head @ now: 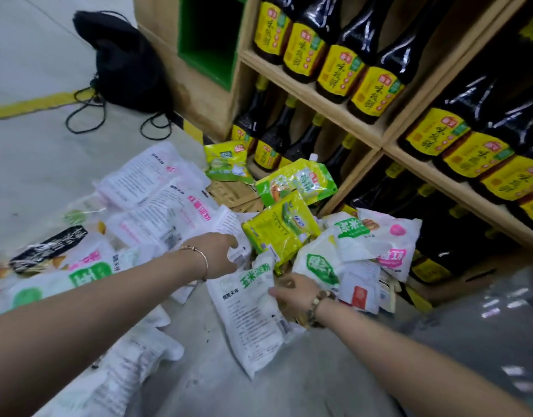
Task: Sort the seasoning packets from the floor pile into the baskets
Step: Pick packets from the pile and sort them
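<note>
Gripping the corn-starch packet [250,314], green-lettered 玉米淀粉, by its top in my right hand [292,293], I'm probably pulling it free for sorting. My left hand [220,254] pinches a barcoded white packet [230,227]. The floor pile [156,188] lies against shelves of 味极鲜 soy-sauce bottles [337,70]; no baskets are in view.

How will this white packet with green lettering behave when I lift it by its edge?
Probably floppy: the white packet creases where the right hand pinches its edge, so it may sag. Likely weighty for its size, since it looks plumply filled. Its smooth film could slip.
</note>
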